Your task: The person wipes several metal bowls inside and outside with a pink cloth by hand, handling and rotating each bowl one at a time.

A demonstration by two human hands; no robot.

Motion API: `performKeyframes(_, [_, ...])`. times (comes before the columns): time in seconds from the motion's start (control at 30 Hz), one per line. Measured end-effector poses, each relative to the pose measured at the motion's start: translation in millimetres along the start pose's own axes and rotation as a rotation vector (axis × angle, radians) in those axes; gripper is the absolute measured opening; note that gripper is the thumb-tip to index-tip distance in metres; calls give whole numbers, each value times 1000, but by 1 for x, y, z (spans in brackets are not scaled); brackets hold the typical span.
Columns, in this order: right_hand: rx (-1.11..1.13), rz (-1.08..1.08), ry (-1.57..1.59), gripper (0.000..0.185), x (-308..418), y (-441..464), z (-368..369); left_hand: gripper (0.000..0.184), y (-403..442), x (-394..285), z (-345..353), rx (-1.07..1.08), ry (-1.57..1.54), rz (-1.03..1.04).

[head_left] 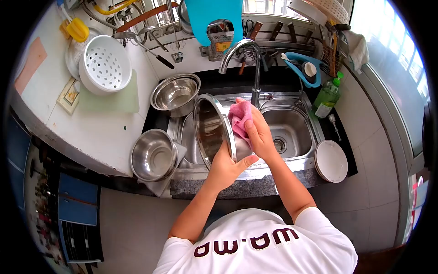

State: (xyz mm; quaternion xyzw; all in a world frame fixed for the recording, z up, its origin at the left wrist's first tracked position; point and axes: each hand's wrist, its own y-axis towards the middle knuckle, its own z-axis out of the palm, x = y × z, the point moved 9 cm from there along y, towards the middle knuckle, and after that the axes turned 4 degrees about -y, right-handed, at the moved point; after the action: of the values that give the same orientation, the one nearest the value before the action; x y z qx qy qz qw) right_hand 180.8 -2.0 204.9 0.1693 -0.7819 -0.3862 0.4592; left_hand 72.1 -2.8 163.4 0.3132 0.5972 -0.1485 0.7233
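Observation:
A stainless steel basin (207, 128) is tipped on its side above the double sink, its opening facing left. My left hand (226, 168) grips it low on the near side, thumb stretched over the outer wall. Against the outside of the basin, my right hand (259, 137) presses a pink cloth (240, 118), fingers closed round it. The chrome faucet (256, 68) rises just beyond the basin. Part of the left sink bowl is hidden behind the basin and my hands.
Steel pots (175, 96) stand left of the sink, with another steel pot (154, 155) nearer me. White plates (331, 160) sit at the right edge. Beyond are a green soap bottle (326, 98), a blue basket (305, 68) and hanging knives (276, 31). A white colander (106, 66) is at left.

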Motion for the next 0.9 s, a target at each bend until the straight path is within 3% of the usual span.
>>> performKeyframes(0.1, [-81, -9, 23, 39, 5, -16, 5, 65, 1, -20, -13, -61, 191, 60])
performKeyframes(0.2, [-100, -159, -240, 38, 30, -50, 14, 69, 5, -15, -25, -87, -101, -74])
performKeyframes(0.3, [-85, -198, -304, 41, 23, -75, 24, 72, 2, -16, -18, -51, -43, -61])
performKeyframes(0.33, [-99, -192, -254, 42, 17, -75, 18, 72, 1, -20, -16, -67, 128, 44])
performKeyframes(0.4, [-153, -211, -150, 48, 11, -64, 4, 70, -6, -25, -5, -5, 399, 6])
performKeyframes(0.47, [-233, 157, 193, 46, -18, -53, -12, 67, -14, -31, 5, 37, 515, -36])
performKeyframes(0.57, [-232, 505, 662, 42, -74, -43, -26, 51, -29, -18, 23, 205, 738, -102])
performKeyframes(0.63, [-214, 602, 839, 41, -79, -34, -30, 37, -37, -26, 39, 303, 750, 86])
performKeyframes(0.83, [-126, 835, 1122, 40, -100, -110, -11, 36, -52, -32, 56, 494, 697, 113])
performKeyframes(0.9, [-58, 901, 1205, 39, -106, -141, 2, 36, -50, -45, 56, 480, 501, 140])
